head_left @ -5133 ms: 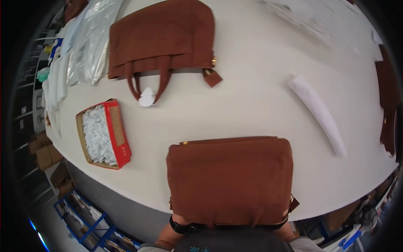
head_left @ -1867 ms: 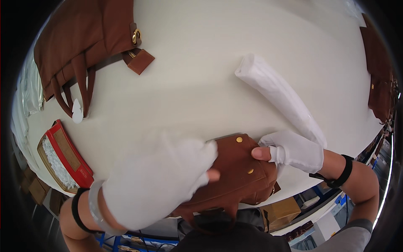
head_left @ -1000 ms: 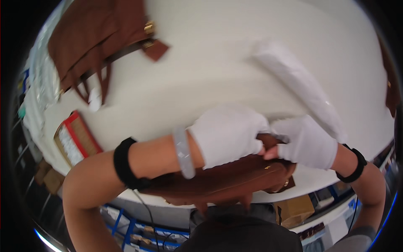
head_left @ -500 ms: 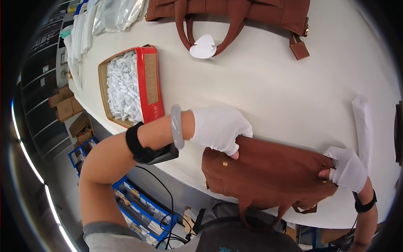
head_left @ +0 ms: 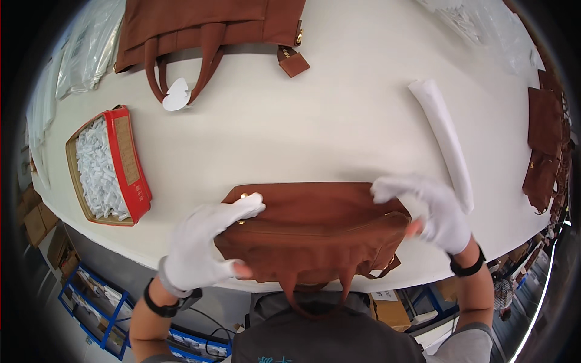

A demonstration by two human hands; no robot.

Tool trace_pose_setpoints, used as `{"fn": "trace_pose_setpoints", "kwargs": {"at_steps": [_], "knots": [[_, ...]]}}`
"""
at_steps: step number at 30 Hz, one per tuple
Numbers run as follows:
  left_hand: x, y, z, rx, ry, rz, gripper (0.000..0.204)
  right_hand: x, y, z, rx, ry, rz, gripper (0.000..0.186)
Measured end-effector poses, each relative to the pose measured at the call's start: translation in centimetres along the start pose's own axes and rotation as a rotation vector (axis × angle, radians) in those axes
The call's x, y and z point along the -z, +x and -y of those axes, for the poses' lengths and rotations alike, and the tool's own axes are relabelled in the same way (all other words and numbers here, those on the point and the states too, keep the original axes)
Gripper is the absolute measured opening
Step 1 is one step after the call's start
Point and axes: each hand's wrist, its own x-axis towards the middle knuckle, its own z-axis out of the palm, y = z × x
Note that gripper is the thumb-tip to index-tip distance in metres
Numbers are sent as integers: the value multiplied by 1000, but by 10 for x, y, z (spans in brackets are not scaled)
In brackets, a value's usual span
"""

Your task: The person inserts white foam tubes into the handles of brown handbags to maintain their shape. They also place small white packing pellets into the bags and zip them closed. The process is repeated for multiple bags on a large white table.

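Observation:
A brown handbag [head_left: 315, 233] lies at the near edge of the white table [head_left: 327, 127], its handles hanging over the edge toward me. My left hand [head_left: 203, 245], in a white glove, grips the bag's left end, thumb under it and fingers on top by the gold studs. My right hand [head_left: 433, 212], also gloved, holds the bag's right end at the top corner.
A second brown handbag [head_left: 206, 24] with a white tag lies at the far left. A red box [head_left: 106, 166] of white paper pieces sits at the left. A white paper roll [head_left: 445, 136] lies right of centre. Brown leather pieces [head_left: 544, 145] hang at the right edge.
The view has swung back over the table. The bag now lies flatter and squarer to me, and my hands have shifted to hold it at both ends.

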Motion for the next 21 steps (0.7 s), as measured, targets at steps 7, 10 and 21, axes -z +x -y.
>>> {"fn": "trace_pose_setpoints", "kwargs": {"at_steps": [7,10,21], "knots": [[-36,7,30,412,1,-220,32,-21,15,-11,-578,52,64,36],[-46,4,35,258,42,-351,34,-26,11,-14,-498,75,5,33],[-60,-9,42,351,-78,-495,31,-49,2,-22,-427,-67,-229,38]]}}
